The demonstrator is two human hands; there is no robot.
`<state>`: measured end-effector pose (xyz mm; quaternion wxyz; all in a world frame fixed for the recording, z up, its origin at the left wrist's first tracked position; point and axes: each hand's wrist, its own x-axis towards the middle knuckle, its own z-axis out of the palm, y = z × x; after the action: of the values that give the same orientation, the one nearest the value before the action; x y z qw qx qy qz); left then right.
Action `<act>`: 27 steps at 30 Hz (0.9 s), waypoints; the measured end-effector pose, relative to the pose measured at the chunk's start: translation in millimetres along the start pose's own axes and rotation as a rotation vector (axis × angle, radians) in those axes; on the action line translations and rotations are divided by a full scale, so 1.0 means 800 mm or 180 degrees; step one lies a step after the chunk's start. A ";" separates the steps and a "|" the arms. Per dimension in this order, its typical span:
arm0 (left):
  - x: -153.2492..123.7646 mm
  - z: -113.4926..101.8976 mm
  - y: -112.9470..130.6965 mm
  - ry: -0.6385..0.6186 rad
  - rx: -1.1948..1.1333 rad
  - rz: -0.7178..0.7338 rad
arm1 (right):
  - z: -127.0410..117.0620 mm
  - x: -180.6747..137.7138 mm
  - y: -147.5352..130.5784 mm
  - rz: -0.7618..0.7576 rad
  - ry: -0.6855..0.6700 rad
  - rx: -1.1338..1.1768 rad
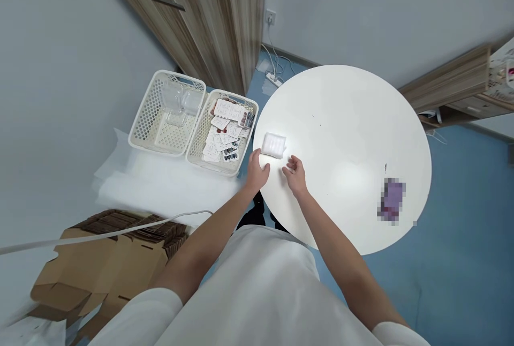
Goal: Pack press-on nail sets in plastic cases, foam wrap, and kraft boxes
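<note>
A small white foam-wrapped packet (273, 145) lies near the left edge of the round white table (353, 121). My left hand (257, 170) rests on the table edge just below the packet, fingers loosely spread, holding nothing. My right hand (295, 173) hovers a little to the right of it, fingers slightly curled and apart, with nothing in them. Neither hand touches the packet.
Two white perforated baskets stand on the floor at left: one (166, 113) holds clear plastic trays, the other (225, 132) cards and blister packs. White foam sheets (160, 185) and flattened cardboard boxes (108, 260) lie below them. A blurred purple object (391, 200) sits on the table's right.
</note>
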<state>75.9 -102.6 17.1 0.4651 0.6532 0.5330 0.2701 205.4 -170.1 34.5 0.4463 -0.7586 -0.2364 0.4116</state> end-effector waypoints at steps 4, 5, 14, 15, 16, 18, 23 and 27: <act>-0.055 -0.010 0.006 -0.0260 0.0061 0.0094 | -0.035 -0.064 0.025 0.0169 -0.0025 -0.0007; -0.072 -0.013 0.007 -0.0403 0.0081 0.0069 | -0.046 -0.081 0.032 0.0222 -0.0030 -0.0013; -0.169 -0.028 0.006 -0.1476 -0.0035 -0.0187 | -0.125 -0.176 0.078 0.0555 0.0192 0.0045; -0.170 -0.027 0.007 -0.1435 -0.0019 -0.0206 | -0.128 -0.178 0.078 0.0539 0.0158 0.0028; -0.171 -0.025 0.010 -0.1378 0.0000 -0.0230 | -0.131 -0.179 0.077 0.0515 0.0096 -0.0010; -0.173 -0.019 0.016 -0.1266 0.0036 -0.0262 | -0.134 -0.178 0.074 0.0422 -0.0094 -0.0124; -0.199 -0.001 0.034 -0.0962 0.0109 -0.0267 | -0.147 -0.174 0.062 0.0118 -0.0782 -0.0268; -0.242 0.018 0.040 -0.0666 0.0136 -0.0367 | -0.166 -0.171 0.065 0.0391 -0.1263 0.0134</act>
<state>46.7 -290.9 67.4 0.5190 0.6558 0.5238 0.1618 240.5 -359.1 80.3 0.3809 -0.6662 -0.2644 0.5842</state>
